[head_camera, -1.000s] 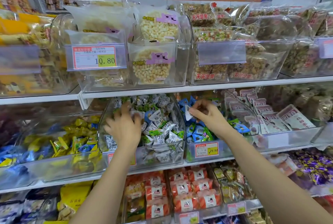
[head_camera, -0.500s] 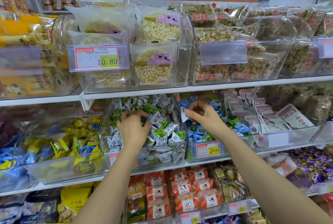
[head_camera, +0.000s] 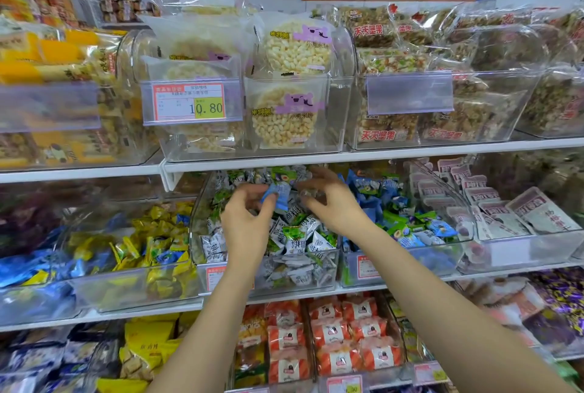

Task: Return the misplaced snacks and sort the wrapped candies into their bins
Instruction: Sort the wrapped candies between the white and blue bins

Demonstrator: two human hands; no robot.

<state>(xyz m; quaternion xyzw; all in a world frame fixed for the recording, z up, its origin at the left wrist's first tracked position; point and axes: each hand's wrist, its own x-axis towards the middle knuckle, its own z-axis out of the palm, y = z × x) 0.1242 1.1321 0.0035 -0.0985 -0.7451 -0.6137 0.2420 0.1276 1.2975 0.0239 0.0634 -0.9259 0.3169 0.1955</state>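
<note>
My left hand (head_camera: 248, 223) is over the clear bin (head_camera: 286, 274) of grey-white and green wrapped candies and pinches a blue wrapped candy (head_camera: 278, 195) just above the pile. My right hand (head_camera: 333, 204) hovers beside it over the same bin, fingers spread and loosely curved. A blurred grey wrapper sits right at its fingertips. The bin of blue wrapped candies (head_camera: 410, 261) stands directly to the right, with a few green ones mixed in.
A bin of yellow candies (head_camera: 142, 250) stands to the left, and a bin of pale flat packets (head_camera: 521, 218) to the right. The shelf edge (head_camera: 252, 166) overhangs the hands, with rice cakes (head_camera: 284, 114) above. Orange-white packets (head_camera: 331, 329) fill the shelf below.
My right hand moved left from the blue bin to the grey-green bin, and its pinch opened. My left hand lifted a blue candy out of the grey-green pile.
</note>
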